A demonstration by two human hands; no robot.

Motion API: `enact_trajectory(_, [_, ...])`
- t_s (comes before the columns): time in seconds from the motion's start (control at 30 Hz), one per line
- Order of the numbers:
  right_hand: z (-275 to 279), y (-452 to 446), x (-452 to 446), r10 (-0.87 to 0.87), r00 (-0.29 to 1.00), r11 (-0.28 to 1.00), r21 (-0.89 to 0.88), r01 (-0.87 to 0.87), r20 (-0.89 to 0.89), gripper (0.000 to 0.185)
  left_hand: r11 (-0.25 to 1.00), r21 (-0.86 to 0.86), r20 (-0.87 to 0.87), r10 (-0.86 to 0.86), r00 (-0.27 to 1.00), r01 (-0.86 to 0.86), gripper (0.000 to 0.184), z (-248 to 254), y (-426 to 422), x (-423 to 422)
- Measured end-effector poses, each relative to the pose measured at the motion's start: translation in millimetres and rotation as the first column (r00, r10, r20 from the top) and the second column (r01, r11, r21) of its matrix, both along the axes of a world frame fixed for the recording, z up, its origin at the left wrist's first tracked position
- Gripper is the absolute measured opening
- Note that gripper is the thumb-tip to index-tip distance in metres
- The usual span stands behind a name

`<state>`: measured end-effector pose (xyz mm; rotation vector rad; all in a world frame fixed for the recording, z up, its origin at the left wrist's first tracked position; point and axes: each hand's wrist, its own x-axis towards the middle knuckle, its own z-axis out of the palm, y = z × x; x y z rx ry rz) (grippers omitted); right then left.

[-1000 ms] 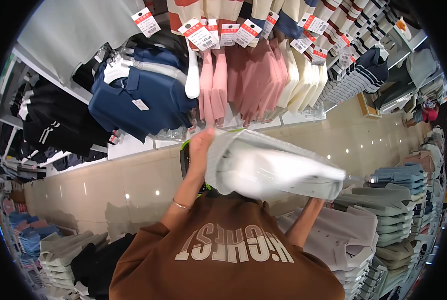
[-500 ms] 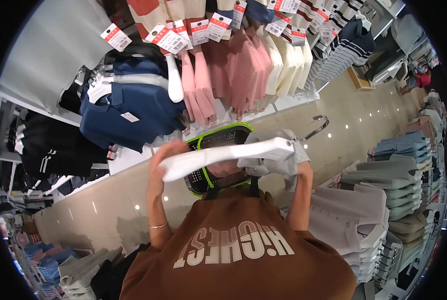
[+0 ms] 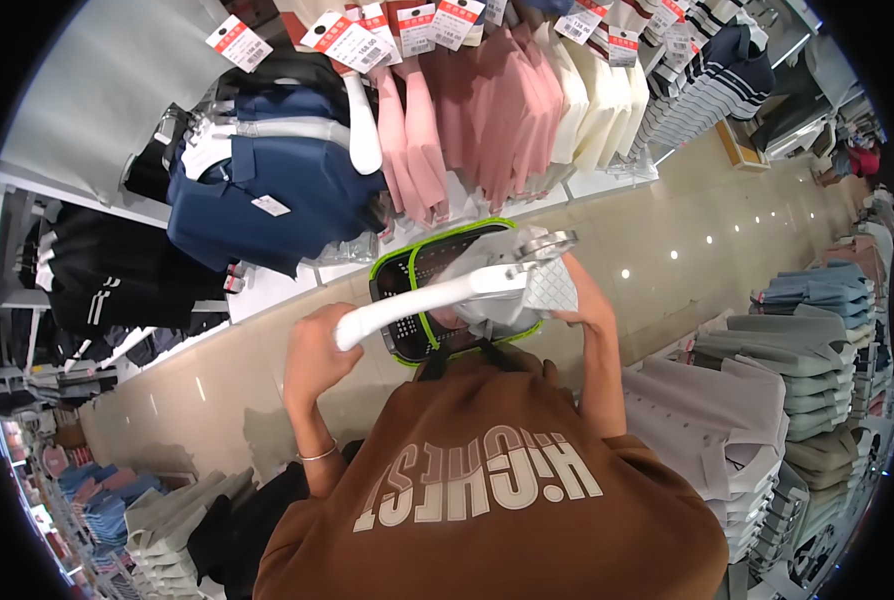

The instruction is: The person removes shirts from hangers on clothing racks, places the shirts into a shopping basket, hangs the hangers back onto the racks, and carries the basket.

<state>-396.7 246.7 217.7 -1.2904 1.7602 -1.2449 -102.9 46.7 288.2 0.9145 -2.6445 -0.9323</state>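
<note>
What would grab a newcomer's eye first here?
Probably the white hanger in the middle, one end in the left hand, with pale gray cloth bunched at the other, by the right hand. Just beyond it, a black basket shows its bright green trim. Then comes the big upside-down lettering across the brown top at the bottom.

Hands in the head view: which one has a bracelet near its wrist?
The left hand, gripping the white hanger's end, has the bracelet; none shows by the right hand.
</note>
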Motion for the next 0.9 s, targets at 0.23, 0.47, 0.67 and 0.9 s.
enact_trajectory(0.23, [16.9,-37.4,6.5,-0.033,0.911,0.987,-0.127,0.093,0.412,0.043,0.939,-0.037,0.123,0.344,0.931,-0.343,0.033,14.0,-11.9,73.4])
enact_trajectory(0.47, [-17.8,-43.8,-5.8,-0.17,0.863,0.966,-0.091,0.241,0.477,0.036,0.769,-0.161,0.057,0.633,0.772,-0.619,0.033,16.5,-9.3,124.5])
enact_trajectory(0.67, [-10.9,-24.8,-15.1,-0.24,0.858,0.933,-0.138,0.333,0.454,0.041,0.814,-0.034,0.064,0.581,0.812,-0.58,0.032,18.6,-3.2,99.2])
enact_trajectory(0.9, [-10.3,7.6,-26.1,0.124,0.987,0.978,0.157,-0.14,0.106,0.076,0.976,0.123,-0.014,0.183,0.983,-0.18,0.03,4.4,-9.3,23.1])
